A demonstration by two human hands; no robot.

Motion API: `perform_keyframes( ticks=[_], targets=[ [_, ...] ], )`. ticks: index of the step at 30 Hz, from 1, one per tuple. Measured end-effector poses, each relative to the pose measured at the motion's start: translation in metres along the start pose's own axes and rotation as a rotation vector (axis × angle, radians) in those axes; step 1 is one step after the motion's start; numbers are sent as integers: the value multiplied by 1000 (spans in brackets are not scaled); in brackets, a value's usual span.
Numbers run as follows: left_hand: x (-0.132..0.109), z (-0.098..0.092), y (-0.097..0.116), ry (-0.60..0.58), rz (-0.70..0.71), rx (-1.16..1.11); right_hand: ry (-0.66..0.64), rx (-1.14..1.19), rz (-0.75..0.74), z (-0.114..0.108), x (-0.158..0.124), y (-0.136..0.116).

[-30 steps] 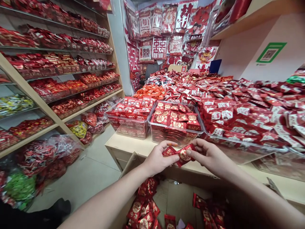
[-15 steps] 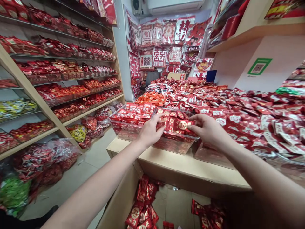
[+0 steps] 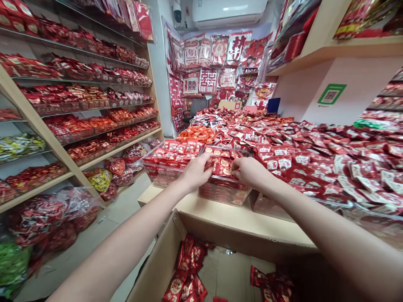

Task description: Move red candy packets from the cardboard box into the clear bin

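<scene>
1. Red foil sachets fill the wooden shelving well off to the left of the left hand, rows of them, with bulging clear bags slumped on the floor beneath.

2. Just left of the left hand stands a clear plastic tray, already packed level with red packets in tidy rows; that one looks finished to me.

3. Left hand is curled with its fingertips down among the packets in the next clear bin, pressing on them. Whether it actually pinches one, I cannot tell.

4. Between the two hands lie the small red packets with gold characters, stacked inside that bin up to about its rim.

5. Right hand is bent over the near right part of the same bin, fingers tucked down onto the packets. What, if anything, it grips is hidden under the knuckles.

6. Below both hands, in front of the pale tabletop, an open cardboard carton holds more of the same packets, scattered thinly over its bottom. I judge the filling well along, with a modest remainder left.

7. Right of the right hand, a broad heap of loose red sachets spreads away.
</scene>
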State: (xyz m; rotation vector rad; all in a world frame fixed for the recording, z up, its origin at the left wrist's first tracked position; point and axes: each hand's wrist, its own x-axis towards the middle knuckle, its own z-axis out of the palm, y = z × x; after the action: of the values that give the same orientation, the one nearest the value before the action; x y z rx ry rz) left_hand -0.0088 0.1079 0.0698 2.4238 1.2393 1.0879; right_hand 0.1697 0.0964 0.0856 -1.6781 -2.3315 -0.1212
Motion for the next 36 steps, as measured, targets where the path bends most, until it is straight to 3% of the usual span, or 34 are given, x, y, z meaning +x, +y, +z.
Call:
perform_keyframes(
  ticks=[3,6,10,13,16,20,22,26,33,36],
  targets=[
    [0,-5,2,64,-90,-240,-5,11,-21,-1,-1,1],
    [-6,-10,9,83,-270,-722,63,58,-8,-10,-12,-2],
    [-21,-4,26,-108,-436,-1359,169,435,56,-23,-37,-11],
    [-34,12,39,-176,-481,-1532,73,757,24,-19,-54,-21],
    [-50,29,47,-157,-516,-1542,-15,876,23,-6,-66,-27],
    [-69,42,47,-233,-485,-1433,15,768,23,-4,-77,-16],
    [-74,46,44,-242,-455,-1353,122,692,65,-11,-78,-2],
    [-76,53,37,-217,-458,-1150,468,374,193,-30,-74,26],
    [-83,59,34,-293,-371,-922,507,215,151,-29,-65,35],
    [-73,50,37,-170,-181,-629,594,177,138,-25,-63,36]
  ],
)
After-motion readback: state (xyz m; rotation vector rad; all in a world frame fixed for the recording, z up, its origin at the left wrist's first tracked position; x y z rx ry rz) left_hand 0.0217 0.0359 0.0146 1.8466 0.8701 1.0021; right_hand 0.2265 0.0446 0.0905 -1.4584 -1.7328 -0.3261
